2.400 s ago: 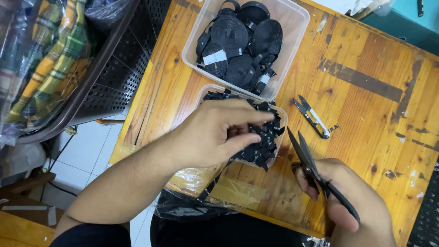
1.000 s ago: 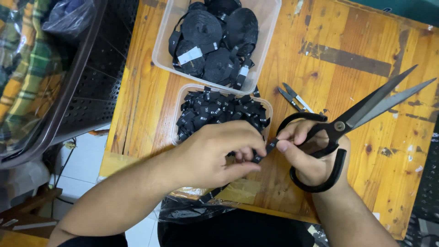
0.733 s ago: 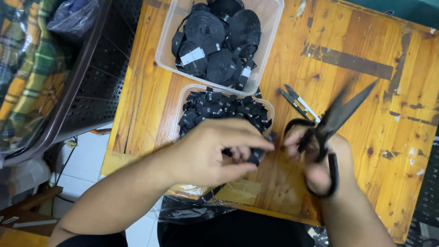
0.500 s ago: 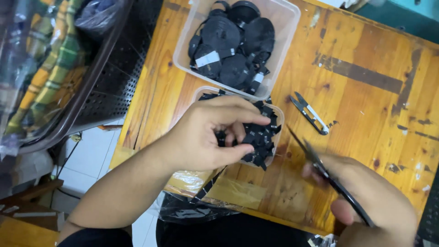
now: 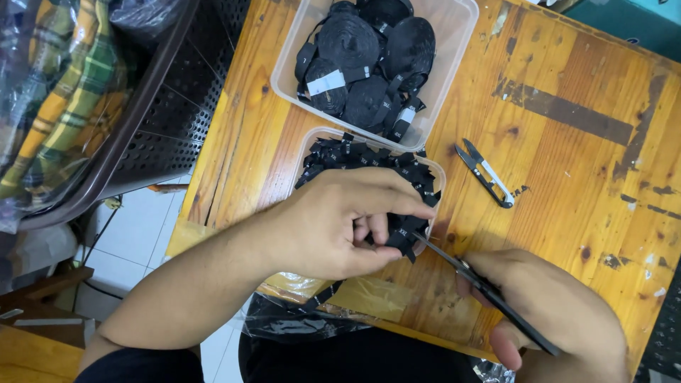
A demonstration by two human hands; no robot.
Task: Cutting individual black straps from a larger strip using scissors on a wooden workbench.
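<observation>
Left hand (image 5: pixel 339 225) pinching black label strip (image 5: pixel 401 240), scissors (image 5: pixel 482 289) in right hand (image 5: pixel 550 319).

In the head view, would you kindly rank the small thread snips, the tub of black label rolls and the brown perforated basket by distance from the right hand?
From the right hand:
1. Small thread snips, just above it.
2. Tub of black label rolls, top centre.
3. Brown perforated basket, far left.

Small black cut labels (image 5: pixel 369 159) fill the near clear tub; black label rolls (image 5: pixel 369 60) fill the far one.
</observation>
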